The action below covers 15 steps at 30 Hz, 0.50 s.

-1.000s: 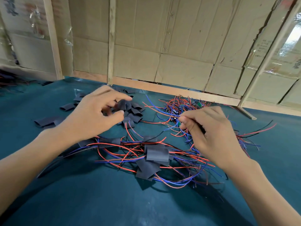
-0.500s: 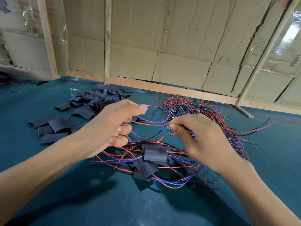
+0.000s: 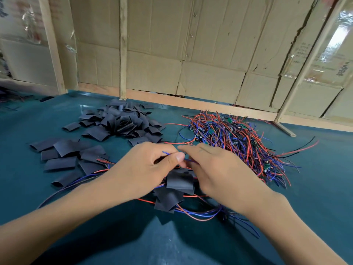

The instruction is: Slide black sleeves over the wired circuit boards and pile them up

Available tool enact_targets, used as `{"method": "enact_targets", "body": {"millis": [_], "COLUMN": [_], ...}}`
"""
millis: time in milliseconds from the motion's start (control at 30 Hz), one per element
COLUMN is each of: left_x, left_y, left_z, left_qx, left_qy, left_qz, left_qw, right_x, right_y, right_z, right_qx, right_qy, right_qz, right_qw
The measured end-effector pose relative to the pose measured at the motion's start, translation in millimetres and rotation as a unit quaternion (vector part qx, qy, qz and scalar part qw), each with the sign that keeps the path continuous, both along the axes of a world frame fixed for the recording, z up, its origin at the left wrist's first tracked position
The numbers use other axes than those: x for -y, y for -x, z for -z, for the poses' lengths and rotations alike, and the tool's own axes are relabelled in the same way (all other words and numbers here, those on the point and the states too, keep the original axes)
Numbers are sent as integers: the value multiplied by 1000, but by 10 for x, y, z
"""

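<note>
My left hand (image 3: 145, 169) and my right hand (image 3: 219, 175) meet at the middle of the green table. The left thumb and fingers pinch a thin blue wire (image 3: 165, 153) that runs across to the right hand. My right hand's fingers curl over the same wire bundle; the board itself is hidden under them. Just below the hands lies a pile of sleeved boards (image 3: 179, 181) with red and blue wires trailing out. A heap of loose black sleeves (image 3: 122, 123) lies far left of centre. Bare wired circuit boards (image 3: 229, 140) lie in a tangle to the right.
More flat black sleeves (image 3: 63, 155) are scattered on the table's left side. A cardboard wall with wooden posts (image 3: 123, 54) closes off the back. A wooden rail (image 3: 210, 105) runs along the far table edge. Loose wire ends (image 3: 298, 150) stick out rightward.
My left hand came away from the sleeve heap and moved right to meet my right hand. It now pinches the blue wire. The view tilted, showing the sleeve heap uncovered.
</note>
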<state>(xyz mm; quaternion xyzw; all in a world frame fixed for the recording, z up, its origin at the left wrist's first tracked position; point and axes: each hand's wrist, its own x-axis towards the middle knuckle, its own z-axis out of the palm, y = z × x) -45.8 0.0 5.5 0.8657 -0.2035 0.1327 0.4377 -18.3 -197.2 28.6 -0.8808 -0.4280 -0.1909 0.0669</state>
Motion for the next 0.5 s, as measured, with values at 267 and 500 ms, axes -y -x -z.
{"method": "enact_targets", "body": {"millis": [267,500], "left_x": [-38,-50], "left_y": [72,-66], "left_z": [23,-44], "left_qx": [146,-75], "left_qy": [-117,184], "left_qz": [-43,40], "left_qw": [981,979], "right_x": [13,128], "right_y": [39,-21], "right_z": [11,-125], "right_qx": [-203,-264], "right_qy": [-209,-339], "right_qz": [-24,-58], "right_qw": [956,901]}}
